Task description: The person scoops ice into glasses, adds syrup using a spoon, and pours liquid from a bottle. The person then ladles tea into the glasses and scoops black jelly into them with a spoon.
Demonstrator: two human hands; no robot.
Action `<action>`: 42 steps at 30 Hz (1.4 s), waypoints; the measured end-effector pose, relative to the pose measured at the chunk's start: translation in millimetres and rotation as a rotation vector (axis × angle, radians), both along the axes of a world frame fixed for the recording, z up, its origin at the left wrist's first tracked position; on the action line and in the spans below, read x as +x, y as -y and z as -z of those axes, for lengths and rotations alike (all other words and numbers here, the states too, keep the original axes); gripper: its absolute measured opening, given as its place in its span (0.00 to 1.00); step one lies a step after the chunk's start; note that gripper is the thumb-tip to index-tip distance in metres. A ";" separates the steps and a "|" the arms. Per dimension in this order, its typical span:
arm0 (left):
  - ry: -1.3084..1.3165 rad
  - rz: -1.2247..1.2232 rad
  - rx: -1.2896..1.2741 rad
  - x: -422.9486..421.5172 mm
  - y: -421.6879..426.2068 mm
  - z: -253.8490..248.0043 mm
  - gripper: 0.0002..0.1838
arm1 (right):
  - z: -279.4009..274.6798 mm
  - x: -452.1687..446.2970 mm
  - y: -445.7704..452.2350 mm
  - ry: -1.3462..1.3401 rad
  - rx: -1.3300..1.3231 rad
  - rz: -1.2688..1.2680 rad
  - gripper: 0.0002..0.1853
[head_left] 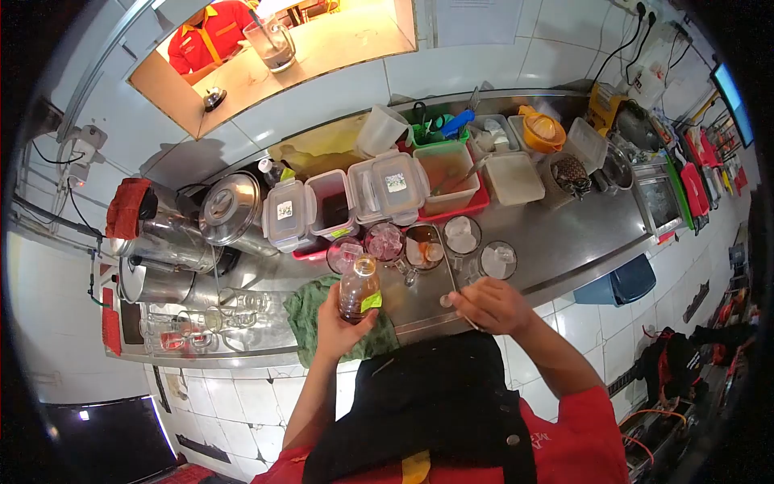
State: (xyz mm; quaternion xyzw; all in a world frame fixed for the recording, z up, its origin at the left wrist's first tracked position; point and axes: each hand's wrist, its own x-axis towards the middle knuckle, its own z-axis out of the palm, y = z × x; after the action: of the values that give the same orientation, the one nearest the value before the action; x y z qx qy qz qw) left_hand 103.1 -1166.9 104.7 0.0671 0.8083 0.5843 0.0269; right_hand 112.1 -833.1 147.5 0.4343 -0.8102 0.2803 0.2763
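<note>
My left hand (342, 327) is wrapped round a clear bottle (360, 284) with a yellow-green label and dark liquid in its lower part. The bottle is upright and its mouth is uncovered. My right hand (493, 306) is closed on a long, thin metal utensil (448, 266) whose far part reaches to a mug of ice and brown liquid (423, 247). A small round piece (445, 301) shows at its fingertips; I cannot tell what it is. Beside that mug stand a mug with red ice (384, 242), a glass with pinkish ice (344, 255) and glasses of ice (462, 235).
Lidded plastic containers (395, 184) line the back of the steel counter (564, 246). A green cloth (308, 316) lies at the front edge. Empty glass mugs (214, 320) and metal pots (230, 210) are on the left. Another person (211, 36) is beyond the serving window.
</note>
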 end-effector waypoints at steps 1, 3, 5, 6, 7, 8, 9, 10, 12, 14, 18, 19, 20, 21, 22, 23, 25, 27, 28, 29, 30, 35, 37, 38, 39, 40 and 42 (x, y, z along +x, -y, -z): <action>0.034 0.021 0.052 0.1 2.8 4.6 0.32 | 6.0 5.7 0.9 -0.041 0.014 0.017 0.24; 0.069 0.044 0.105 -1.3 6.5 8.8 0.34 | 17.4 15.3 1.1 -0.047 0.037 0.019 0.23; 0.075 0.057 0.118 -1.8 7.8 8.7 0.35 | 29.2 25.0 2.9 -0.114 0.086 0.069 0.22; 0.077 0.059 0.117 -1.6 6.1 7.7 0.35 | 34.6 29.5 3.4 -0.112 0.086 0.071 0.22; 0.039 0.023 0.126 -1.9 3.0 5.8 0.34 | 39.6 33.3 3.4 -0.070 0.077 0.062 0.22; 0.000 -0.014 0.135 -2.5 1.3 4.6 0.33 | 44.8 37.1 3.4 -0.028 0.067 0.052 0.23; -0.002 -0.013 0.135 -2.2 2.9 7.1 0.33 | 50.9 41.3 2.9 -0.030 0.068 0.052 0.23; 0.021 0.009 0.147 -0.2 7.4 13.1 0.33 | 57.4 46.1 2.2 0.039 0.060 0.039 0.24; 0.039 0.028 0.160 2.9 16.2 29.0 0.33 | 69.1 53.9 2.5 0.103 0.053 0.022 0.24; 0.049 0.076 0.226 5.5 22.7 43.7 0.32 | 77.4 60.3 3.1 0.144 0.026 0.028 0.25; 0.033 0.027 0.323 6.2 6.6 20.8 0.31 | 83.0 67.6 1.0 0.204 0.066 -0.004 0.24; 0.027 0.045 0.301 5.6 6.4 19.1 0.30 | 88.2 69.5 3.7 0.221 0.037 0.019 0.24; 0.022 0.062 0.279 5.5 6.4 18.0 0.30 | 92.6 70.8 4.7 0.238 0.008 0.042 0.25; 0.020 0.061 0.278 5.7 6.2 18.1 0.30 | 91.4 70.3 3.8 0.237 0.007 0.041 0.25; 0.049 0.060 0.296 5.9 5.6 19.1 0.30 | 89.3 69.6 2.1 0.248 0.034 0.043 0.25; 0.079 0.058 0.313 6.3 5.2 20.0 0.30 | 88.2 69.0 1.1 0.260 0.060 0.043 0.25; 0.057 0.054 0.305 6.6 3.1 22.3 0.30 | 93.0 71.6 2.6 0.423 0.006 0.049 0.25; 0.037 0.051 0.300 8.5 -3.9 20.4 0.30 | 96.1 71.0 1.3 0.587 -0.044 0.056 0.26; 0.028 0.036 0.315 9.6 -9.7 15.8 0.31 | 96.6 69.5 -0.9 0.463 0.004 0.063 0.25; 0.019 0.022 0.329 10.5 -13.0 13.2 0.32 | 96.9 68.3 -2.7 0.338 0.051 0.069 0.24; 0.019 0.018 0.331 12.9 -12.9 16.4 0.32 | 93.8 67.6 -3.8 0.338 0.054 0.065 0.24; -0.003 -0.002 0.225 17.9 -12.0 36.6 0.37 | 93.9 67.2 -0.2 0.459 -0.104 0.083 0.22; -0.014 -0.008 0.217 17.1 -12.8 46.6 0.39 | 98.2 66.0 -4.2 0.443 -0.049 0.069 0.23; -0.027 -0.011 0.205 17.5 -12.4 51.0 0.40 | 100.6 64.6 -6.4 0.426 0.003 0.056 0.24; -0.030 -0.016 0.206 18.3 -12.7 50.6 0.40 | 104.3 64.8 -7.5 0.424 0.004 0.051 0.24; -0.006 -0.019 0.211 19.1 -12.8 49.9 0.40 | 108.4 67.1 -7.4 0.518 -0.016 0.050 0.23; 0.018 -0.022 0.217 20.1 -13.0 50.2 0.40 | 113.7 71.6 -8.0 0.613 -0.036 0.049 0.23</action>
State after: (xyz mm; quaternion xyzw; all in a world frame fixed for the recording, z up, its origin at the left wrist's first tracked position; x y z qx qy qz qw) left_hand 123.2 -1153.9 54.5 0.0552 0.7406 0.6694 0.0203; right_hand 183.7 -825.1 33.8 0.3050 -0.8609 0.4059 0.0332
